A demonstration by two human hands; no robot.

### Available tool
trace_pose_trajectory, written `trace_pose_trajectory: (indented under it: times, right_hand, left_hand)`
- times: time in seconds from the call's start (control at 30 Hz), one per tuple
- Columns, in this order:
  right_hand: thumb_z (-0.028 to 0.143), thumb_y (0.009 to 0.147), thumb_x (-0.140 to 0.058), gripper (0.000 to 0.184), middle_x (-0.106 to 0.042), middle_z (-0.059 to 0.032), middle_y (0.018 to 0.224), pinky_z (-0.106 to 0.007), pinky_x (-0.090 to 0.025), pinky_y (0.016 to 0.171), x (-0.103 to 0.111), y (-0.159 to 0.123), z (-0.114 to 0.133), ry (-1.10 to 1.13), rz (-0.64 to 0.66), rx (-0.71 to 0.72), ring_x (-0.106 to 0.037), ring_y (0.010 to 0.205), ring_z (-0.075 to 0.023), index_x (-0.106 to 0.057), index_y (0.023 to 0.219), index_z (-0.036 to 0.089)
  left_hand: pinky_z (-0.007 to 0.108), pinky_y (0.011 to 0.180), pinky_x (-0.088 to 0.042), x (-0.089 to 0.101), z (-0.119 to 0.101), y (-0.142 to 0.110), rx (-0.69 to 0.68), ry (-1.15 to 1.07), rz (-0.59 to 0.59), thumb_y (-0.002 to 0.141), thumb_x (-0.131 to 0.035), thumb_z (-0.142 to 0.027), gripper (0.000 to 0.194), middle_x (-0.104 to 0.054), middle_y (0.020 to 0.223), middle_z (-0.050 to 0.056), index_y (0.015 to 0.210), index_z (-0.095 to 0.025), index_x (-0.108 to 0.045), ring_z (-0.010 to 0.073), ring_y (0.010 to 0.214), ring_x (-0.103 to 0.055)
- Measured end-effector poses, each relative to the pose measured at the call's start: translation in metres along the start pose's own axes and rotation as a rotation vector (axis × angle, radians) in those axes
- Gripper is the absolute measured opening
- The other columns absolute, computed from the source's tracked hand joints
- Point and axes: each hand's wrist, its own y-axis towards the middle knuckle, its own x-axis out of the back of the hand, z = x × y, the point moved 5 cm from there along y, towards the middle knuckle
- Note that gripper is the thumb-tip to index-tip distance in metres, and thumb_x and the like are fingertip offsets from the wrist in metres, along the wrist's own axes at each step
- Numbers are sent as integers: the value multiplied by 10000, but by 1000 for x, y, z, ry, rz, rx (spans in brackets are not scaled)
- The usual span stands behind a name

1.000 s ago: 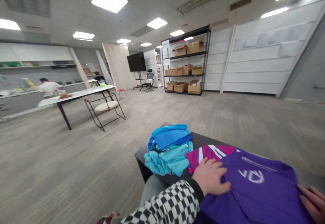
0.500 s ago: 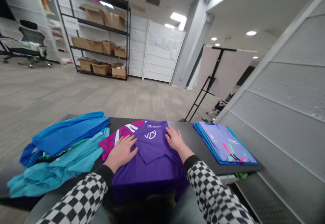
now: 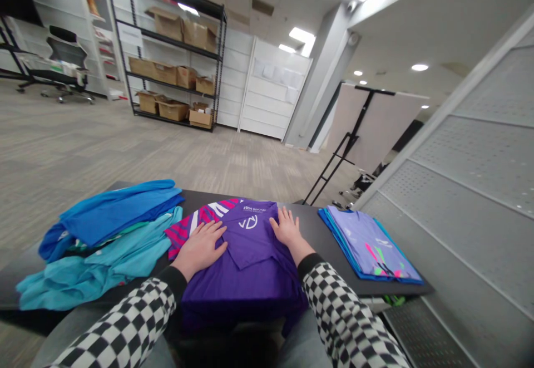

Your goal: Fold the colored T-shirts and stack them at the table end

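Observation:
A purple T-shirt [image 3: 250, 251] lies on the dark table in front of me, its lower part hanging over the near edge. White print and a round logo show on it, and one sleeve with a pink, white and purple pattern spreads to the left. My left hand [image 3: 204, 245] rests flat on the shirt's left side near that sleeve, fingers stretched out. My right hand [image 3: 287, 227] lies on the shirt's right edge with its fingers spread. Neither hand grips the cloth. The fabric beneath my palms is hidden.
Loose blue shirts [image 3: 120, 212] and a teal shirt [image 3: 104, 268] are heaped on the table's left. A folded stack [image 3: 367, 240] with a lilac shirt on top sits at the right, beside a grey perforated panel [image 3: 475, 173]. Beyond stand an easel board [image 3: 362, 123] and shelves of boxes [image 3: 171, 73].
My right hand has shifted slightly, its fingers now more spread along the shirt's right edge. The left hand stays in place. The camera view has tilted a little.

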Motion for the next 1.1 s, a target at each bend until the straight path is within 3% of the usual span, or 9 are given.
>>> trace_pose_trajectory:
  times: [0.13, 0.27, 0.4, 0.6, 0.77, 0.87, 0.97, 1.03, 1.1]
  right_hand:
    - [645, 1146, -288, 822, -151, -101, 1903, -602, -37, 1404, 6, 27, 16, 4, 6, 56, -101, 1765, -318, -250, 1827, 186]
    - [730, 1112, -315, 899, -119, -104, 1908, -625, -65, 1397, -13, 43, 13, -34, 129, 15, -102, 1764, -330, -221, 1835, 203]
    - [775, 1093, -298, 964, -49, -89, 1912, -627, -69, 1397, -24, 46, 4, -50, 147, -9, -60, 1769, -328, -143, 1845, 193]
    - [812, 1087, -258, 991, -11, -89, 1915, -639, -40, 1397, -21, 41, 5, -68, 143, 13, -17, 1768, -370, -100, 1850, 199]
    - [768, 1099, -353, 959, -58, -129, 1912, -667, -66, 1390, -1, 40, 21, -44, 238, 27, -83, 1759, -409, -149, 1845, 201]
    - [679, 1118, -435, 890, -135, -161, 1900, -650, -122, 1392, 34, 40, 24, 88, 102, 79, -164, 1749, -385, -228, 1825, 179]
    - [516, 1105, -542, 721, -495, -191, 1746, -529, -349, 1333, 74, 11, 11, 291, -142, 156, -490, 1590, -312, -447, 1719, 149]
    - [438, 1073, -587, 550, -748, -151, 1425, -444, -519, 1163, 90, -31, -11, 421, -273, 172, -704, 1275, -265, -628, 1541, 153]
    - [427, 1039, -614, 361, -803, -68, 1060, -382, -580, 968, 89, -86, -42, 506, -343, 109, -730, 965, -225, -741, 1281, 191]
  left_hand:
    - [587, 1386, -296, 0, 1, 0, 3, -5, -3, 1065, -575, -542, 582, -590, 1701, 78, 1578, -290, -681, 346, 1619, -491]
    - [583, 1380, -310, 1, 0, 0, 3, -23, -13, 1053, -598, -541, 579, -598, 1694, 78, 1575, -306, -685, 343, 1597, -522]
    - [596, 1369, -326, 3, -1, -1, 9, -25, -11, 1053, -596, -533, 581, -595, 1697, 73, 1582, -306, -678, 349, 1604, -511]
    - [596, 1374, -321, 8, -5, -1, 8, -3, 19, 1059, -584, -520, 587, -582, 1706, 84, 1588, -281, -672, 355, 1613, -498]
    - [590, 1373, -324, 11, -5, 0, 13, 60, 55, 1072, -556, -534, 606, -570, 1715, 101, 1593, -244, -664, 360, 1629, -471]
    - [571, 1383, -303, 8, -3, 2, -6, 93, 73, 1081, -532, -554, 633, -564, 1719, 110, 1609, -222, -644, 355, 1639, -457]
    - [575, 1382, -302, 5, -1, 3, -26, 104, 81, 1086, -512, -576, 650, -558, 1723, 115, 1611, -215, -638, 362, 1631, -468]
    - [587, 1374, -311, 4, 0, 3, -33, 104, 79, 1091, -494, -583, 651, -561, 1719, 122, 1605, -212, -642, 371, 1622, -478]
    - [590, 1369, -315, 3, 2, 4, -39, 94, 70, 1097, -475, -587, 655, -575, 1705, 136, 1603, -203, -638, 373, 1611, -491]
